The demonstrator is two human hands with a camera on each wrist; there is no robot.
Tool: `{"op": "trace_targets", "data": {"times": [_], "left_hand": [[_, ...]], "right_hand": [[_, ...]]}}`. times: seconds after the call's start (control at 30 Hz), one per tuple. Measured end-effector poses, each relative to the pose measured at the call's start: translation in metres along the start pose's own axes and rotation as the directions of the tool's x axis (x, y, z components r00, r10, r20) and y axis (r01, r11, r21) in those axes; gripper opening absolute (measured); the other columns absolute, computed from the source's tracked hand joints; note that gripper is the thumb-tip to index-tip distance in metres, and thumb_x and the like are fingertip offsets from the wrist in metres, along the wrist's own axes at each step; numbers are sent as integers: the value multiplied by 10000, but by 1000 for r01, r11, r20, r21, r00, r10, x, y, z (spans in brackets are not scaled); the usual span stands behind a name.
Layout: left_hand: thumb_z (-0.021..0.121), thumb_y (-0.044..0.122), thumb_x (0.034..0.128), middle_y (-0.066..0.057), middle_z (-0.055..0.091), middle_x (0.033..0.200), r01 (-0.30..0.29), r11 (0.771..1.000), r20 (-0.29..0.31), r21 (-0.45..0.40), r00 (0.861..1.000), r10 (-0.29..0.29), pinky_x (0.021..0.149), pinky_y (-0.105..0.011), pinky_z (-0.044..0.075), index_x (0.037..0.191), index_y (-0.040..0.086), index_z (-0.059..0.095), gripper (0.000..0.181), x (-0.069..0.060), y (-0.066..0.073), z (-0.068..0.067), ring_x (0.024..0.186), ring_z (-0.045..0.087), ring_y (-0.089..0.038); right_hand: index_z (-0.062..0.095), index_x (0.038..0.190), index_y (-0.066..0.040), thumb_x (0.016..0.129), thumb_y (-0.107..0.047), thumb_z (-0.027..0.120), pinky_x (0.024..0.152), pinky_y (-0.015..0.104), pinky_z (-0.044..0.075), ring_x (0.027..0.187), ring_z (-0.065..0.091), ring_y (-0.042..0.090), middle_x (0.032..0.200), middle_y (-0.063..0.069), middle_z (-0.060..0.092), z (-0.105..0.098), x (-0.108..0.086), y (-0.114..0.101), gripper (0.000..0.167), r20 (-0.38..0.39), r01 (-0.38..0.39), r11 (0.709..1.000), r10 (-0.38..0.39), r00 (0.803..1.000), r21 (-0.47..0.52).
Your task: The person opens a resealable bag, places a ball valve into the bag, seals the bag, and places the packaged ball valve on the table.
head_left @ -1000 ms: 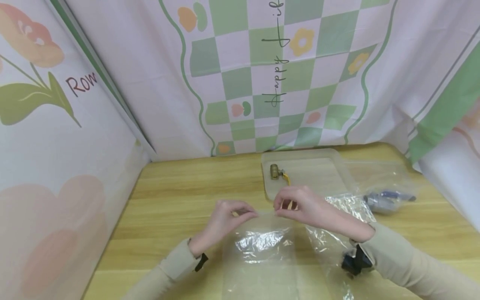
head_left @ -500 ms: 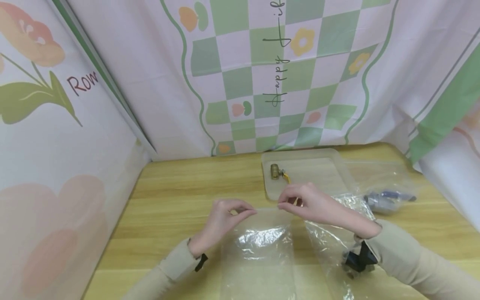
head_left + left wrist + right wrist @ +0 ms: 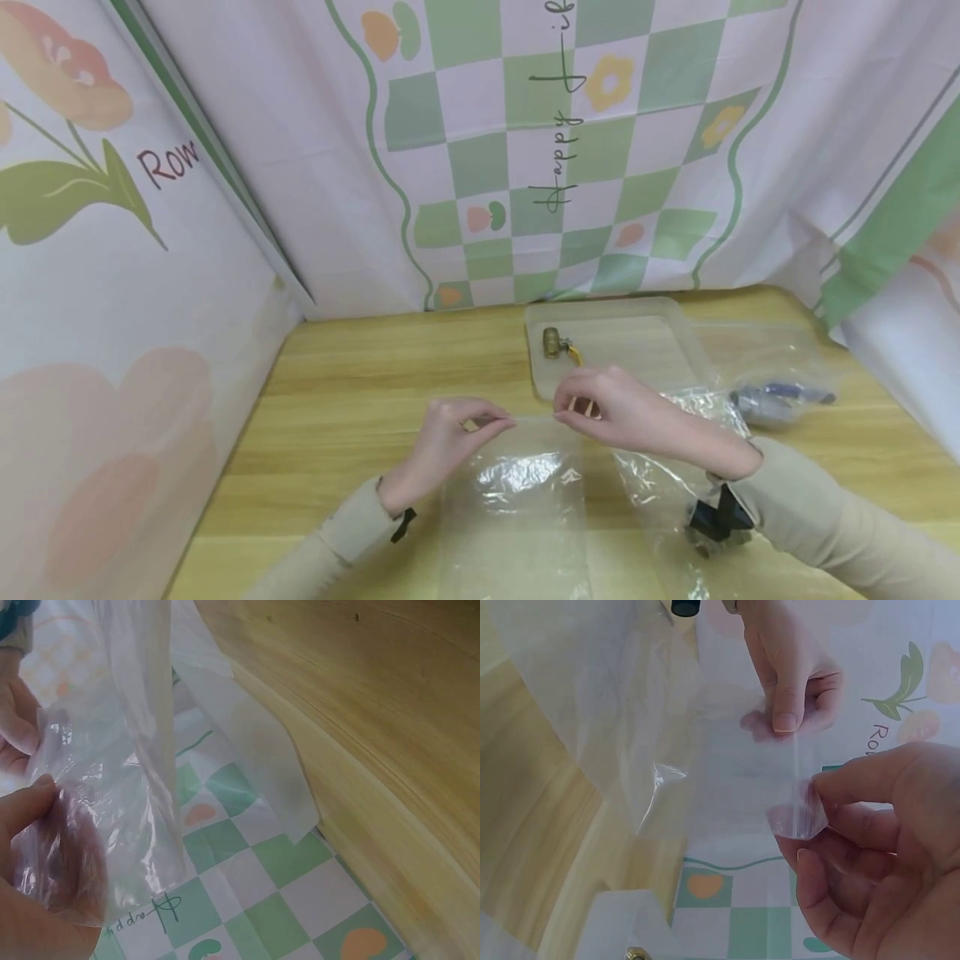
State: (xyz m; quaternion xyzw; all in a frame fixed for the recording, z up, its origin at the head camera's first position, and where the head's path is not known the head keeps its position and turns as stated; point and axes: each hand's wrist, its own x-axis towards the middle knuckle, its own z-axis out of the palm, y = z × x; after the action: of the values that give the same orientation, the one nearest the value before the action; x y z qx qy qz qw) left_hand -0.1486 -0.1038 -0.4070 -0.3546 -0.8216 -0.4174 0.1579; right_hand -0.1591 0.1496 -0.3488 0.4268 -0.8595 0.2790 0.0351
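A clear plastic zip bag (image 3: 517,517) hangs between my two hands, its top edge held up above the table. My left hand (image 3: 450,442) pinches that edge near its left end, thumb against fingers. At the other end my right hand (image 3: 618,408) pinches the edge in the same way. In the right wrist view the bag (image 3: 735,765) looks flat, and I see nothing inside it. The left wrist view shows the bag's film (image 3: 127,765) shiny and wrinkled beside the left thumb (image 3: 30,802).
Behind the hands a translucent tray (image 3: 637,310) holds a brass valve (image 3: 551,342) with a yellow handle. To the right lies a clear bag with a blue-handled item (image 3: 787,392). Another clear bag (image 3: 652,492) holding a dark item lies partly under the right forearm.
The right hand has risen slightly and shifted a little right, and the bag's top edge looks straighter. The left hand has stayed nearly in place, still pinching.
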Motion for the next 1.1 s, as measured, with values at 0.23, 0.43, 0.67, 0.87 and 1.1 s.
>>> {"op": "trace_targets", "data": {"times": [0.23,0.43,0.67,0.87,1.1], "left_hand": [[755,88,848,-86,781,851,-44,999,-14,5,999,44,682,-65,565,882,50,757,51,0,1,1,711,739,-125],[750,91,853,-80,782,869,-48,999,0,-4,999,48,706,-52,557,896,53,758,58,0,2,1,735,742,-125],[752,92,854,-96,780,873,-31,999,-3,-35,1000,31,694,-73,569,910,43,750,75,1,4,0,723,737,-116],[746,99,862,-97,781,884,29,997,9,-66,1000,-28,676,-108,586,926,46,750,83,0,4,-2,722,733,-105],[743,116,871,-85,785,885,88,993,17,-78,996,-87,648,-130,592,926,56,757,82,2,3,-5,711,730,-97]], "right_hand": [[721,870,-113,866,-34,682,601,105,546,693,602,-34,826,-20,717,0,1,0,88,27,26,1000,-26,999,-4],[708,865,-109,848,21,649,617,105,556,708,595,-53,815,-35,698,-3,0,-1,144,72,40,998,-43,996,48],[669,902,-91,821,32,690,613,104,560,706,631,-8,865,20,712,-3,-1,-1,149,41,21,997,-24,999,68],[638,935,-100,758,49,763,630,103,562,708,650,42,878,14,708,2,1,3,264,-103,207,978,-205,973,7],[678,959,-135,705,-1,795,818,217,610,888,686,164,995,-5,695,2,0,4,311,-225,341,934,-357,906,-109]]}}
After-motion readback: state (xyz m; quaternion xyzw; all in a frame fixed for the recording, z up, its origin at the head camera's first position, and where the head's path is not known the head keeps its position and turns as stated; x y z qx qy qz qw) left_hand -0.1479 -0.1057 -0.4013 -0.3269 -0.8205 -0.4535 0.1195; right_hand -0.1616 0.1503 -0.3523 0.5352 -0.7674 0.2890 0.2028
